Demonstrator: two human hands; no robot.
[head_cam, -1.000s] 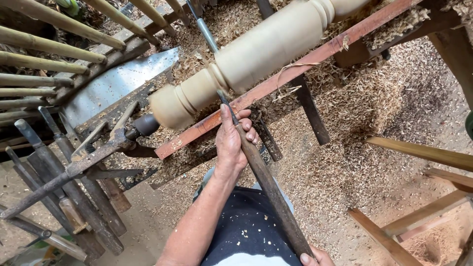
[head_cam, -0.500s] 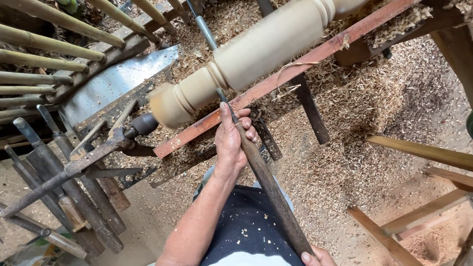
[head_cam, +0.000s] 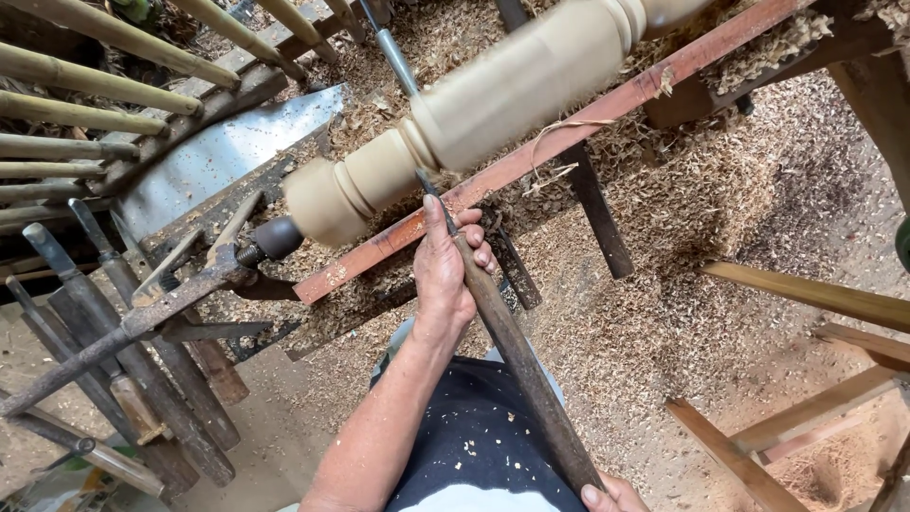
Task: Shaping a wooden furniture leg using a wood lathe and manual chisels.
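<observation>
— What fills the head view?

— A pale, rounded wooden spindle (head_cam: 493,104) runs from centre-left to the upper right of the frame, above a long reddish-orange tool-rest bar (head_cam: 569,142).

— And the hands?

— The left hand (head_cam: 447,270), at centre, has its fingers curled tight around a long dark turning chisel (head_cam: 512,351), whose tip meets a groove in the spindle. The right hand (head_cam: 611,495), at the bottom edge, grips the chisel's butt; I cannot tell how its fingers lie.

— Around them?

— Wood shavings (head_cam: 720,209) blanket the floor at right; rusty iron tools (head_cam: 123,332) lean at lower left.
</observation>
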